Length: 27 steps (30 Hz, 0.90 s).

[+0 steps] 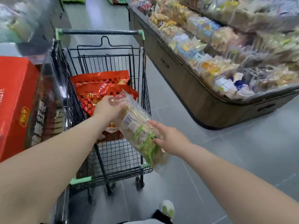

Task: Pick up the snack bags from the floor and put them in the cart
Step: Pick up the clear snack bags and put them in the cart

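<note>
A clear snack bag [139, 126] with pale pieces and green print hangs tilted over the right rim of the black wire cart [145, 81]. My left hand [108, 107] grips the bag's top end above the basket. My right hand [168, 136] holds its lower right side, thumb and fingers around the edge. Inside the cart lie red foil snack bags [100, 84], partly hidden under my left hand and the clear bag.
A red carton [14, 101] and dark boxes [47, 107] stand left of the cart. A curved display bin [202, 101] full of packaged snacks runs along the right. Grey tiled floor [242, 143] lies between. A shoe [167, 207] shows at the bottom.
</note>
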Each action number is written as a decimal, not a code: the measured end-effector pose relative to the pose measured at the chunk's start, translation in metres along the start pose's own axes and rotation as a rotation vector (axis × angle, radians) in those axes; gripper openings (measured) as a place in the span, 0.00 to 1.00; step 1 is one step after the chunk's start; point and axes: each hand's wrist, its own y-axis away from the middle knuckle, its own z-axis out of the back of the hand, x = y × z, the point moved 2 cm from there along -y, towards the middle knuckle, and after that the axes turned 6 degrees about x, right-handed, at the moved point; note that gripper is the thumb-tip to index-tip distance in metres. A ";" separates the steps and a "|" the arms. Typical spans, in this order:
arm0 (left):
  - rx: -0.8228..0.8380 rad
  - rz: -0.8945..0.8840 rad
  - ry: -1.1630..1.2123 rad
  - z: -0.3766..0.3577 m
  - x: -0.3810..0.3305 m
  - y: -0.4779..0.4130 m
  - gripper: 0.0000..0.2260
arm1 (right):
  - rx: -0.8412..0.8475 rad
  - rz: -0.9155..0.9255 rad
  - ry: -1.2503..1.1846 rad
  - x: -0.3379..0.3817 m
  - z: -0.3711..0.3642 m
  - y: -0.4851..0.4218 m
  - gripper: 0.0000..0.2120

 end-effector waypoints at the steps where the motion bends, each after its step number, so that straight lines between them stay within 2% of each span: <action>1: -0.021 0.013 -0.020 -0.002 -0.003 -0.005 0.29 | 0.028 0.001 -0.015 -0.007 0.007 -0.013 0.30; 4: -0.039 0.061 -0.061 -0.009 -0.002 -0.016 0.31 | 0.101 0.002 -0.049 -0.018 0.016 -0.050 0.28; 9: -0.026 0.149 -0.097 -0.023 0.020 -0.032 0.31 | 0.195 -0.105 -0.173 -0.014 0.016 -0.106 0.23; 13: 0.030 0.124 -0.169 -0.028 0.032 -0.068 0.30 | 0.199 -0.177 -0.143 -0.005 0.008 -0.147 0.17; 15: 0.079 0.091 -0.239 -0.031 0.037 -0.095 0.30 | 0.261 -0.219 -0.064 0.003 -0.001 -0.173 0.15; 20: 0.219 -0.028 -0.539 -0.045 0.064 -0.168 0.35 | 0.289 -0.271 0.114 0.015 -0.020 -0.236 0.18; 24: 0.274 -0.047 -0.783 -0.058 0.106 -0.215 0.39 | 0.237 -0.453 -0.043 0.021 -0.041 -0.270 0.20; 27: 0.301 0.008 -0.845 -0.060 0.135 -0.233 0.41 | 0.137 -0.479 -0.043 0.023 -0.050 -0.286 0.29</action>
